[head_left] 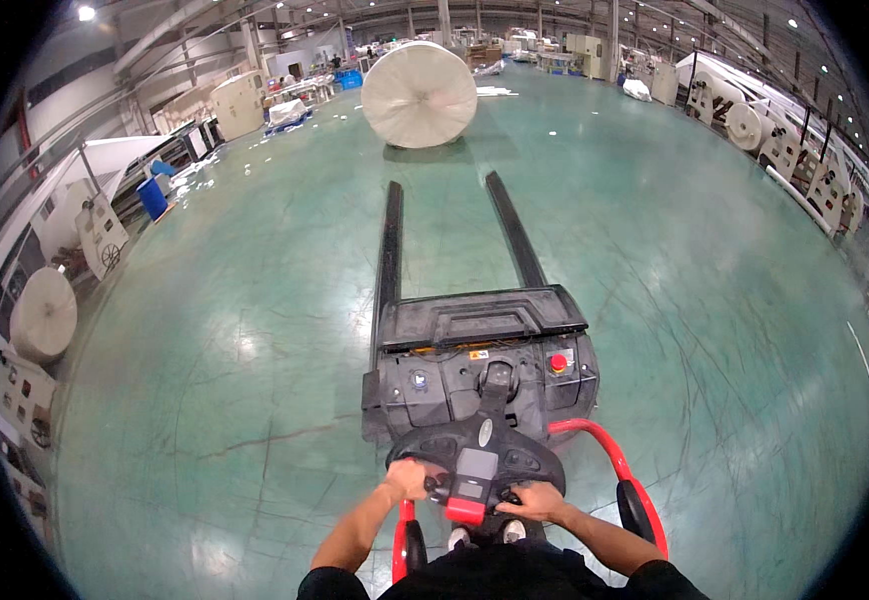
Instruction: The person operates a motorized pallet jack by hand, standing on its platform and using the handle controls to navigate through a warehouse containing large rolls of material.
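Note:
Both my hands grip the steering handle (487, 435) of a black electric pallet truck (475, 390). My left hand (410, 480) is closed round the handle's left grip; my right hand (538, 501) is closed round the right grip, its thumb near the control there. Between them sit a grey panel and a red button (466, 511) at the handle's near end. Two long black forks (390, 235) stretch ahead, with nothing on them. Beyond their tips a large white roll (419, 97) stands on the floor, its round end facing me, apart from the forks.
Red side guard rails (610, 445) with black pads flank me. A red emergency button (558, 363) sits on the truck body. Machines with rolls (43, 315) line the left, beside a blue barrel (153, 198). More machines (780, 150) stand along the right. Green floor (715, 300) surrounds the truck.

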{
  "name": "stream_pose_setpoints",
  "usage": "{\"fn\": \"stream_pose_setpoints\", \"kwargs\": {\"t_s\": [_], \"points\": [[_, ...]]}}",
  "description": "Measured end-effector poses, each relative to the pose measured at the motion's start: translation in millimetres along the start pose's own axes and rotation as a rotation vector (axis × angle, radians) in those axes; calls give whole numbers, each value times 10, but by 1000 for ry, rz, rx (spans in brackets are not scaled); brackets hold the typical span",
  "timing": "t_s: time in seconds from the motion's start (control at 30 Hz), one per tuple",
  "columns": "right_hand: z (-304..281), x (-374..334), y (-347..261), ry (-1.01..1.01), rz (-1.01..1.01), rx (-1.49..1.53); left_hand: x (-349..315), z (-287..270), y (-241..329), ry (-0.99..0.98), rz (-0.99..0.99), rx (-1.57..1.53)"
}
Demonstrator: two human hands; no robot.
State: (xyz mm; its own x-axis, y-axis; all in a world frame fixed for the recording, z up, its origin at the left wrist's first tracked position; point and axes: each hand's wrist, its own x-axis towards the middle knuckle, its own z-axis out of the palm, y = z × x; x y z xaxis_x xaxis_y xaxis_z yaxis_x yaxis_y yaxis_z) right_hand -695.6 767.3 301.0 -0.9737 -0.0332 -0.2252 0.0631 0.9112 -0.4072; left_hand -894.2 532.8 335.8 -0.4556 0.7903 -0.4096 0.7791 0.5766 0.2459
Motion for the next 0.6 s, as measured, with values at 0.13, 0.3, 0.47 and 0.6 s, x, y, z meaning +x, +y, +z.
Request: {"fn": "stream_pose_setpoints", "kwargs": {"t_s": [0.13, 0.3, 0.47, 0.6], "points": [[-348, -220, 399, -114, -101, -145, -52, 153, 465, -109, 4, 29], [-564, -419, 845, -91, -156, -165, -19, 447, 961, 5, -54, -88], [-615, -476, 1080, -78, -178, -158, 68, 536, 1189, -52, -162, -88], [-659, -511, 1006, -27, -169, -148, 29, 518, 1223, -71, -197, -91]]}}
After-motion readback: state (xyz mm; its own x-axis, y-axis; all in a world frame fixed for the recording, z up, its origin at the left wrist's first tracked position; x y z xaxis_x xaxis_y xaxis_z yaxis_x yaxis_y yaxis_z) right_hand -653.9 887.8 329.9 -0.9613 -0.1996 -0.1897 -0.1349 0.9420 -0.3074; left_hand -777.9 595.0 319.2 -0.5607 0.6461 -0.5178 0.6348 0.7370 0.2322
